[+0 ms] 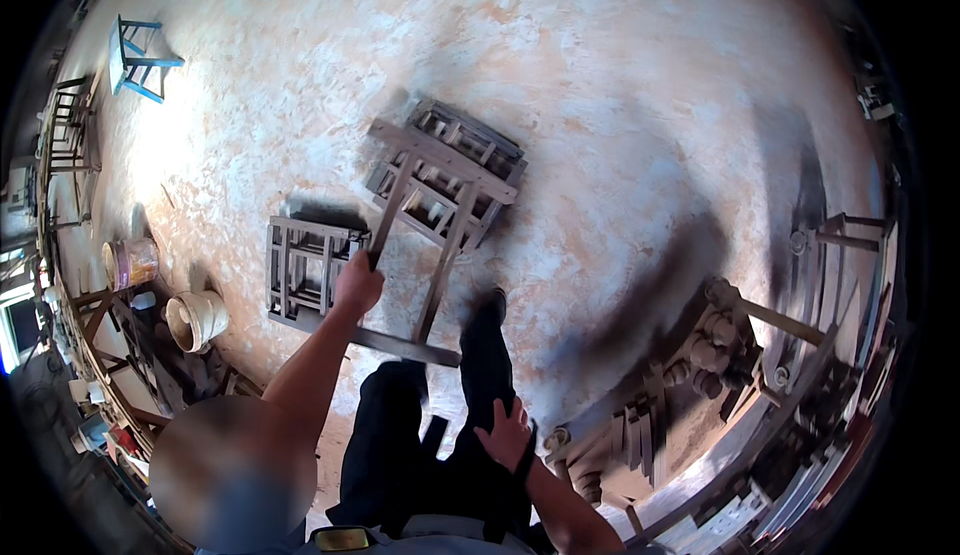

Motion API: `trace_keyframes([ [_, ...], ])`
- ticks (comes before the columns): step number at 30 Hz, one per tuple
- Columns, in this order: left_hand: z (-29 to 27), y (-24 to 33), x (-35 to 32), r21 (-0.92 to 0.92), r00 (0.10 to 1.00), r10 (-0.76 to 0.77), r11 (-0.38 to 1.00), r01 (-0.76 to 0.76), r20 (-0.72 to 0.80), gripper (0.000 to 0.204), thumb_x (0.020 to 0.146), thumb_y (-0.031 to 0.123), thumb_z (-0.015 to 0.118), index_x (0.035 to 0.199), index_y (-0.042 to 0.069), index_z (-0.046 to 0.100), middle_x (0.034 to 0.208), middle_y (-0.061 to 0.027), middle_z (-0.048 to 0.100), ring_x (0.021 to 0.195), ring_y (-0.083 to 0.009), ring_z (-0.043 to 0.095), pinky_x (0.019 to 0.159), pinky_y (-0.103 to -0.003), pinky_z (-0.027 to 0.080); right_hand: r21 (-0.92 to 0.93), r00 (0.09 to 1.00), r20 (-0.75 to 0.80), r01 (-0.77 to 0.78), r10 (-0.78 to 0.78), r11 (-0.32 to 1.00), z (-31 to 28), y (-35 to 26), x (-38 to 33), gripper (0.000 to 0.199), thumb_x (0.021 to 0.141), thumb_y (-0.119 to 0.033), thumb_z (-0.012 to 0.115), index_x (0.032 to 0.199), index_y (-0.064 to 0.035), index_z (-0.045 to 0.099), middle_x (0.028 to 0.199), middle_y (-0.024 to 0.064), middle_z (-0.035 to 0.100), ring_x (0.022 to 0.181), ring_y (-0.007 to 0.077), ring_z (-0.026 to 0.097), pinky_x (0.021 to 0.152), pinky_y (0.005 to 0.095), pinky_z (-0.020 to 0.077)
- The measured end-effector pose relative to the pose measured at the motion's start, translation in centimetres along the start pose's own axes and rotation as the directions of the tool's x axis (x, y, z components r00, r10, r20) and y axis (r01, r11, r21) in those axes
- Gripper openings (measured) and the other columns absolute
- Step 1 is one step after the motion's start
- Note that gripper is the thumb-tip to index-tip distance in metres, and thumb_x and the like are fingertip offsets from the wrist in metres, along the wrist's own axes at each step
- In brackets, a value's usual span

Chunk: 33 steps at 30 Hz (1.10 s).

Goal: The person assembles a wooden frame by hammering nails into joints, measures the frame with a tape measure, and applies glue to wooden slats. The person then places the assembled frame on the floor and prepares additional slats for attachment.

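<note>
My left hand [358,285] is closed round one upright of a wooden frame [457,255]. This frame has two long parallel uprights joined by a crosspiece at each end, and it is held tilted above the floor. Beyond it, and partly covered by it, lies a stack of wooden frames [480,140]. A second stack of frames [300,265] sits on the floor just left of my left hand. My right hand [508,435] is by my right thigh, its fingers spread with nothing in them.
Two buckets [196,320] stand at the left, near a blue stool [140,60] farther off. Lower right, a wooden rack [790,325] stands beside round wooden pieces [712,350] and planks. Mottled floor [600,75] stretches ahead. A blurred patch covers the lower left.
</note>
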<state>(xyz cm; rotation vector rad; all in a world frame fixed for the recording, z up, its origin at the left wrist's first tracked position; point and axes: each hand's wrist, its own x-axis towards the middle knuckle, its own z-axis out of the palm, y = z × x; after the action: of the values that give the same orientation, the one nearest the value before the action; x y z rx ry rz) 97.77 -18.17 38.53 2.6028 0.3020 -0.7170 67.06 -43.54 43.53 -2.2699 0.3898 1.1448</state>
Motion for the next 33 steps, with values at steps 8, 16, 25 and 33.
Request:
trace_keyframes([
  [8, 7.4, 2.7, 16.3, -0.037, 0.987, 0.156, 0.987, -0.155, 0.027, 0.030, 0.078, 0.015, 0.060, 0.103, -0.001, 0.053, 0.093, -0.0279, 0.064, 0.092, -0.0474, 0.060, 0.081, -0.054, 0.048, 0.094, 0.978, 0.076, -0.203, 0.196, 0.975, -3.8, -3.9, 6.1, 0.080, 0.080, -0.045, 0.071, 0.142, -0.0100, 0.037, 0.144, 0.0306, 0.027, 0.128, 0.0487, 0.037, 0.102, 0.0539, 0.0411],
  [16, 13.0, 0.2, 30.4, -0.051, 0.967, 0.213, 0.977, -0.208, 0.136, 0.027, 0.081, 0.016, 0.057, 0.104, 0.001, 0.052, 0.096, -0.0276, 0.063, 0.095, -0.0467, 0.059, 0.080, -0.051, 0.048, 0.141, 0.967, -0.085, -0.228, 0.241, 0.963, -0.6, -7.2, 8.8, 0.080, 0.070, -0.040, 0.080, 0.135, -0.0080, 0.046, 0.141, 0.0303, 0.028, 0.125, 0.0489, 0.035, 0.101, 0.0557, 0.0391],
  [25, 19.7, -4.1, 37.1, -0.137, 0.947, 0.278, 0.956, -0.258, 0.161, 0.028, 0.080, 0.015, 0.057, 0.106, 0.004, 0.054, 0.092, -0.0249, 0.064, 0.090, -0.0472, 0.059, 0.077, -0.051, 0.048, 0.306, 0.936, -0.012, -0.331, 0.351, 0.893, 3.9, -6.7, 9.7, 0.074, 0.079, -0.033, 0.077, 0.141, -0.0085, 0.045, 0.146, 0.0260, 0.030, 0.131, 0.0456, 0.033, 0.107, 0.0535, 0.0357],
  [33, 22.5, -5.0, 37.5, 0.015, 0.979, 0.199, 0.980, -0.200, 0.051, 0.030, 0.081, 0.020, 0.062, 0.105, 0.003, 0.060, 0.106, -0.0223, 0.062, 0.101, -0.0422, 0.058, 0.085, -0.048, 0.048, 0.018, 0.971, 0.096, -0.223, 0.220, 0.975, 0.3, -7.4, 10.8, 0.067, 0.085, -0.031, 0.071, 0.142, -0.0107, 0.043, 0.147, 0.0247, 0.030, 0.131, 0.0449, 0.034, 0.108, 0.0498, 0.0361],
])
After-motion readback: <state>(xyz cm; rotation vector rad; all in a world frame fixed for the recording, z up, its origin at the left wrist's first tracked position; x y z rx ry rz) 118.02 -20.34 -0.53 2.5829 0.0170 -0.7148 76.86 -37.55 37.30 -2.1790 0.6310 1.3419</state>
